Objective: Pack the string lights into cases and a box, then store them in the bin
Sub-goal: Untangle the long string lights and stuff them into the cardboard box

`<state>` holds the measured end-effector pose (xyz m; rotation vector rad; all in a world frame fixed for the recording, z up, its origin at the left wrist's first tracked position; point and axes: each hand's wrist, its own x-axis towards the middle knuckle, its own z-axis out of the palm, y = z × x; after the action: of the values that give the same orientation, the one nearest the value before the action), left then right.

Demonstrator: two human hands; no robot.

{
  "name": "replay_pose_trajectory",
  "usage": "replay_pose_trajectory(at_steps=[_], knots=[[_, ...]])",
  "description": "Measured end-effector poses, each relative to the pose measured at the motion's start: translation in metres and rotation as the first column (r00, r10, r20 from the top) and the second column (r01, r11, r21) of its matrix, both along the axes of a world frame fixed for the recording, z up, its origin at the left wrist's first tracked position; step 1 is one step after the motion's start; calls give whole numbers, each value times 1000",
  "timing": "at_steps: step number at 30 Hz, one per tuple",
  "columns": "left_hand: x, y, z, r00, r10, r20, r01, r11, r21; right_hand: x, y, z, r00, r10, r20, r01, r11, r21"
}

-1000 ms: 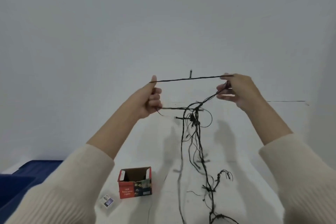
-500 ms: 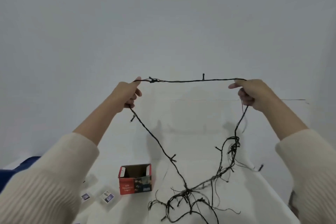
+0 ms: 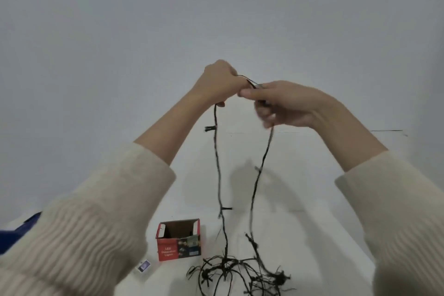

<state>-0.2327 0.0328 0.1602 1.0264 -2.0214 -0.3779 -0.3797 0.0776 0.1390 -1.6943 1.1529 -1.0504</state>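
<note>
Both hands are raised in front of the white wall and meet at the middle. My left hand (image 3: 219, 81) grips the dark string lights (image 3: 219, 170), one strand hanging down from it. My right hand (image 3: 283, 103) pinches the same cord close to the left hand, and a second strand drops from it. Both strands run down to a tangled pile of the cord on the white table (image 3: 324, 235). A small open red box (image 3: 179, 239), printed with LED lights, stands left of the pile.
A small clear case with a purple label (image 3: 143, 266) lies on the table left of the box. A dark blue bin (image 3: 14, 235) shows at the left edge behind my left sleeve. A thin line crosses the wall at the right.
My hands were stretched apart with a straight length of cord between them. They have come together, and the cord now hangs in two strands. The tangle lies lower on the table.
</note>
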Motion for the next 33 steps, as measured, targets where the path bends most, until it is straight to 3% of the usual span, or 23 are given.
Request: replay_pose_trajectory(at_steps=[3, 5, 7, 8, 9, 10, 12, 13, 14, 15, 17, 18, 20, 22, 24, 26, 29, 31, 33], knots=[[24, -18, -24, 996, -92, -4, 92, 993, 73, -21, 7, 16, 981, -190, -44, 188, 980, -60], [37, -30, -65, 979, -199, 43, 187, 961, 206, -42, 9, 23, 950, -263, 167, 284, 952, -117], [51, -36, -108, 952, -256, 166, 171, 898, 405, -59, 10, 24, 827, -332, 455, 436, 889, -143], [55, -38, -121, 945, -260, 198, 144, 875, 463, -65, 10, 21, 777, -370, 510, 509, 846, -160], [59, -41, -127, 956, -243, 163, 140, 870, 473, -71, 9, 16, 766, -447, 463, 580, 791, -195], [59, -42, -122, 977, -205, 55, 161, 886, 435, -74, 9, 11, 789, -527, 317, 606, 753, -256], [53, -38, -92, 955, -164, -248, 234, 929, 288, -69, 14, 2, 804, -555, -214, 474, 815, -332], [47, -33, -71, 940, -182, -289, 248, 946, 209, -61, 16, -1, 761, -472, -446, 368, 879, -303], [39, -26, -50, 947, -225, -228, 259, 957, 131, -51, 18, -3, 735, -393, -553, 298, 919, -258], [29, -17, -32, 962, -257, -92, 263, 962, 67, -42, 18, -2, 770, -340, -540, 249, 939, -237], [12, -4, -6, 955, -249, 159, 260, 964, -50, -23, 15, 2, 926, -207, -316, 151, 970, -192], [7, -2, 2, 956, -217, 195, 243, 963, -117, -15, 14, 3, 974, -116, -196, 88, 985, -146], [9, -2, 5, 978, -177, 109, 196, 961, -195, -8, 13, 6, 997, -69, -21, 67, 994, -82], [23, -10, -10, 980, -187, 66, 193, 975, -113, -16, 12, 10, 972, -176, 154, 191, 978, -89], [40, -19, -41, 964, -225, 138, 218, 974, 69, -32, 10, 13, 906, -252, 341, 305, 946, -112], [56, -27, -69, 955, -262, 140, 224, 945, 239, -44, 8, 9, 852, -356, 383, 444, 880, -171], [68, -31, -78, 962, -267, -61, 271, 899, 344, -49, 1, -6, 796, -565, 214, 605, 746, -279], [65, -28, -65, 954, -233, -189, 283, 906, 314, -47, -1, -15, 686, -703, -188, 595, 690, -411], [52, -19, -46, 973, -223, -51, 229, 946, 230, -35, 2, -22, 613, -605, -509, 471, 796, -379]])
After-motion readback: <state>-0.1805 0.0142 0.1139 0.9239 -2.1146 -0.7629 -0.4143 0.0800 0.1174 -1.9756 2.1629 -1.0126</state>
